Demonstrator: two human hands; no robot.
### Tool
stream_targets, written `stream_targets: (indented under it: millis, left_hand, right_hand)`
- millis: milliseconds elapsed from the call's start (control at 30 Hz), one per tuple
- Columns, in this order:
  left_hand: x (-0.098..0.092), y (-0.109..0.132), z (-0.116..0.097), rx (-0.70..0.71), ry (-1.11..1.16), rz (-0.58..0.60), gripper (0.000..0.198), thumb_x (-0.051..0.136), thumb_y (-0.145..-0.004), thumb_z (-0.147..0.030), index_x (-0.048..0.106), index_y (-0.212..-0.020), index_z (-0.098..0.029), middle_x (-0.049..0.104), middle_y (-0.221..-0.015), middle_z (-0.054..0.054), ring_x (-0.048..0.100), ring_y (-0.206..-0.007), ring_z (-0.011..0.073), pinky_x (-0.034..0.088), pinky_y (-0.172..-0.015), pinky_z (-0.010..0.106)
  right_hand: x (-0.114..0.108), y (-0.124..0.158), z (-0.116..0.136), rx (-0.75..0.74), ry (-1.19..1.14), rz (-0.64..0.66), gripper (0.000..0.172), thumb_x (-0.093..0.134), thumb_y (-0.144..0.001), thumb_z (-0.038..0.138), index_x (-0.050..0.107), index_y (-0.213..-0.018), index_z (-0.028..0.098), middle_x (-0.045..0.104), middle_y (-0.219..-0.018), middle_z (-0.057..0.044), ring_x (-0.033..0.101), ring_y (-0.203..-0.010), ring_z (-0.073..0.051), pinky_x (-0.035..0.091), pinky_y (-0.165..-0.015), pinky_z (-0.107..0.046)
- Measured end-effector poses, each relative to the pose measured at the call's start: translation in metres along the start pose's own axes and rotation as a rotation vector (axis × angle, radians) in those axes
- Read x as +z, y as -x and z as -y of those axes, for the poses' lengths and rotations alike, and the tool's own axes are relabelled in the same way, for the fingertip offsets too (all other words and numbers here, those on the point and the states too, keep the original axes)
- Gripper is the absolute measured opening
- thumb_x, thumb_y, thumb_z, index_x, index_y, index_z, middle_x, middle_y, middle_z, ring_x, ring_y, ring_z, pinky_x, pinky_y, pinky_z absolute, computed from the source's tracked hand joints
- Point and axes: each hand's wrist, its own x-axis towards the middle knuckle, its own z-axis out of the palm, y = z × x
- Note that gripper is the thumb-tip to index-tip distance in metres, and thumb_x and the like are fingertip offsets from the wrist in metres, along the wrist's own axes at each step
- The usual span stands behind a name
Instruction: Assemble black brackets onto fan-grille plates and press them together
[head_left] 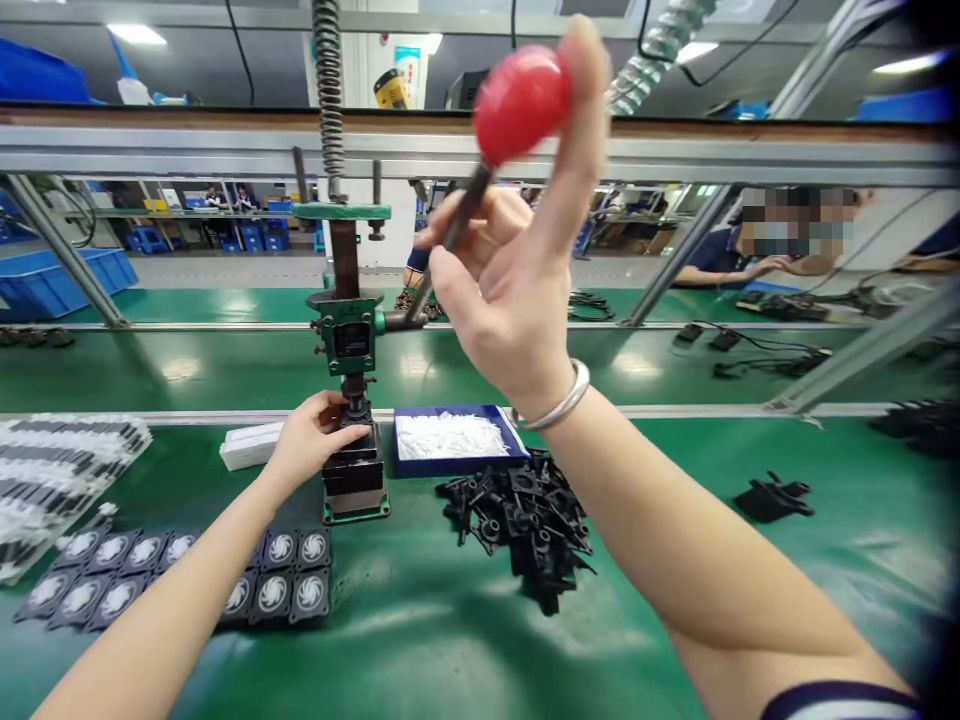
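A small green hand press (349,340) stands on the green bench. Its black lever ends in a red ball knob (519,100), raised high. My right hand (510,270) is up at that knob, thumb and fingers loosely around the knob and lever. My left hand (313,440) reaches to the press base, fingers pinched on a small black part (358,440) sitting on the black block under the ram.
Black square parts with white centres (285,585) lie in rows at the front left. A pile of loose black parts (525,520) sits right of the press, behind it a blue tray (450,440) of white pieces. Another person works across the line at the far right.
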Motion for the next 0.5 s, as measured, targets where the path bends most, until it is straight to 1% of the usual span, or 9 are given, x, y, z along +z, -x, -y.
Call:
stream_targets:
  millis: [33,100,133,167,233,300,367,433,500]
  left_hand:
    - [0.003,0.006,-0.004,0.014,-0.026,-0.017,0.048,0.082,-0.066,-0.043,0.058,-0.100,-0.019,0.068,-0.098,0.004,0.069,-0.094,0.0233,0.055,-0.091,0.042]
    - [0.015,0.024,-0.012,0.090,-0.155,-0.070,0.041,0.079,-0.071,-0.041,0.061,-0.101,-0.020,0.066,-0.099,0.004,0.067,-0.095,0.0223,0.055,-0.089,0.039]
    - [0.024,0.036,-0.017,0.154,-0.250,-0.104,0.037,0.077,-0.075,-0.039,0.062,-0.103,-0.021,0.065,-0.100,0.004,0.066,-0.094,0.0218,0.054,-0.087,0.038]
    - [0.034,0.048,-0.020,0.231,-0.348,-0.139,0.031,0.073,-0.079,-0.037,0.063,-0.104,-0.022,0.064,-0.100,0.004,0.064,-0.094,0.0214,0.054,-0.084,0.036]
    - [0.057,0.069,-0.025,0.393,-0.474,-0.212,0.028,0.070,-0.083,-0.033,0.061,-0.107,-0.022,0.063,-0.099,0.004,0.062,-0.093,0.0210,0.052,-0.082,0.034]
    - [0.083,0.082,-0.024,0.498,-0.540,-0.281,0.028,0.068,-0.084,-0.030,0.060,-0.109,-0.020,0.063,-0.099,0.006,0.062,-0.092,0.0213,0.051,-0.081,0.034]
    - [0.111,0.086,-0.020,0.535,-0.551,-0.310,0.029,0.065,-0.086,-0.029,0.058,-0.112,-0.018,0.063,-0.100,0.008,0.063,-0.091,0.0223,0.051,-0.079,0.034]
    - [0.140,0.086,-0.016,0.545,-0.520,-0.270,0.034,0.061,-0.088,-0.028,0.055,-0.119,-0.017,0.064,-0.103,0.009,0.064,-0.093,0.0234,0.053,-0.079,0.035]
    - [0.164,0.089,-0.011,0.587,-0.472,-0.174,0.042,0.061,-0.089,-0.027,0.050,-0.128,-0.016,0.064,-0.110,0.011,0.065,-0.100,0.0244,0.054,-0.084,0.035]
  right_hand:
    - [-0.006,0.007,0.001,0.035,-0.001,0.065,0.082,0.050,-0.096,0.025,-0.008,-0.152,0.040,0.015,-0.160,-0.003,0.055,-0.117,-0.017,0.055,-0.094,-0.033]
    - [-0.015,0.036,0.007,0.130,-0.007,0.225,0.084,0.056,-0.094,0.030,-0.003,-0.154,0.035,0.027,-0.156,-0.008,0.053,-0.122,-0.021,0.053,-0.099,-0.039]
    - [-0.018,0.057,0.013,0.180,-0.002,0.310,0.086,0.060,-0.092,0.034,0.000,-0.154,0.031,0.033,-0.152,-0.010,0.054,-0.122,-0.024,0.054,-0.099,-0.042]
    - [-0.021,0.081,0.020,0.243,0.015,0.437,0.090,0.065,-0.088,0.037,0.005,-0.155,0.027,0.039,-0.148,-0.013,0.055,-0.121,-0.026,0.055,-0.098,-0.043]
    - [-0.024,0.128,0.035,0.367,0.084,0.552,0.088,0.069,-0.084,0.042,0.017,-0.152,0.019,0.050,-0.134,-0.016,0.059,-0.113,-0.028,0.057,-0.091,-0.044]
    - [-0.028,0.163,0.046,0.471,0.173,0.516,0.075,0.067,-0.085,0.039,0.029,-0.145,0.014,0.055,-0.122,-0.015,0.062,-0.103,-0.026,0.059,-0.084,-0.040]
    - [-0.037,0.182,0.049,0.511,0.290,0.434,0.059,0.064,-0.085,0.033,0.039,-0.134,0.014,0.057,-0.110,-0.012,0.063,-0.093,-0.024,0.059,-0.077,-0.037]
    - [-0.055,0.192,0.042,0.513,0.397,0.376,0.044,0.062,-0.084,0.030,0.046,-0.123,0.016,0.057,-0.101,-0.009,0.062,-0.087,-0.022,0.058,-0.073,-0.035]
    - [-0.085,0.199,0.023,0.540,0.498,0.326,0.034,0.060,-0.086,0.031,0.050,-0.116,0.018,0.058,-0.097,-0.006,0.062,-0.085,-0.020,0.056,-0.073,-0.033]
